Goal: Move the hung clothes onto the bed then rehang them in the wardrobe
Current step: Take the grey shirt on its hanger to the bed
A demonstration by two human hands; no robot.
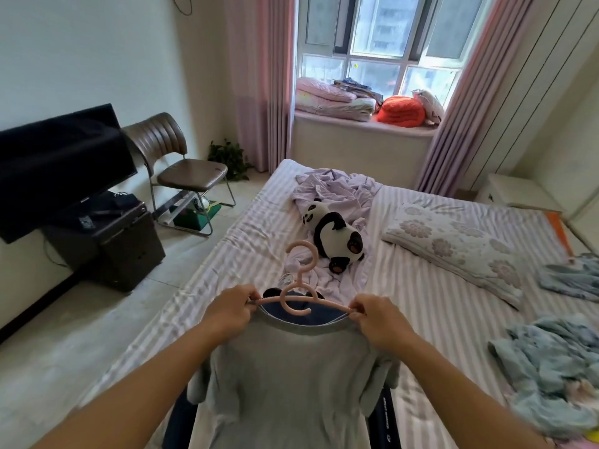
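Observation:
A grey t-shirt [285,377] lies on the striped bed [431,306] in front of me, on top of a dark navy garment [382,413]. A pink plastic hanger [299,294] sits in its neck opening, hook pointing away from me. My left hand [231,311] pinches the hanger's left arm together with the shirt's shoulder. My right hand [376,315] pinches the hanger's right end and the collar there. A crumpled lilac garment [337,192] lies further up the bed.
A panda plush [337,238] lies just beyond the hanger. A floral pillow [453,244] and light blue clothes [547,361] lie on the bed's right side. A TV [61,163], black cabinet [120,244] and brown chair [181,166] stand left; folded bedding sits on the window sill [366,124].

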